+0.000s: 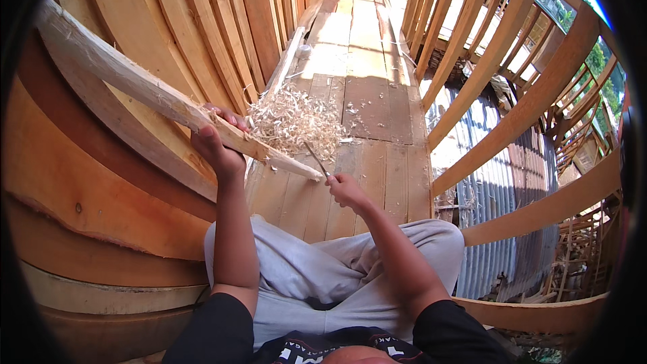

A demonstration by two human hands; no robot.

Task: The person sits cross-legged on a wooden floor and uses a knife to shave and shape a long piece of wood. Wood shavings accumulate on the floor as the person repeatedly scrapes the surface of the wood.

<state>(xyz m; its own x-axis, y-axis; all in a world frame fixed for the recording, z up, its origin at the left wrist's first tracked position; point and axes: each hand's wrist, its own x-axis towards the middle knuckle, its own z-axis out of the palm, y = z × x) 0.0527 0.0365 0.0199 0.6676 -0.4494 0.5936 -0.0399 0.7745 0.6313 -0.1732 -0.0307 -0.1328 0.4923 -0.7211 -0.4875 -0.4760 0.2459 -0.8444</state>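
A long pale wooden pole [135,82] slants down from the upper left to a narrowed end over the floor before me. My left hand [222,140] is wrapped round it from below, near its lower part, with the thumb on the near side. In my closed right hand [345,190] is a knife [314,157], its thin blade pointing up and left, close to the pole's narrowed end; I cannot tell whether they touch. Just beyond lies a heap of curled wood shavings [295,118].
Upright planks form a wall [202,20] at the left. Wooden balusters [472,64] line the right side, with corrugated metal roofing [502,189] below them. Sunlit floorboards [367,101] carry scattered chips, and a small pale round object [304,52] stands past the heap.
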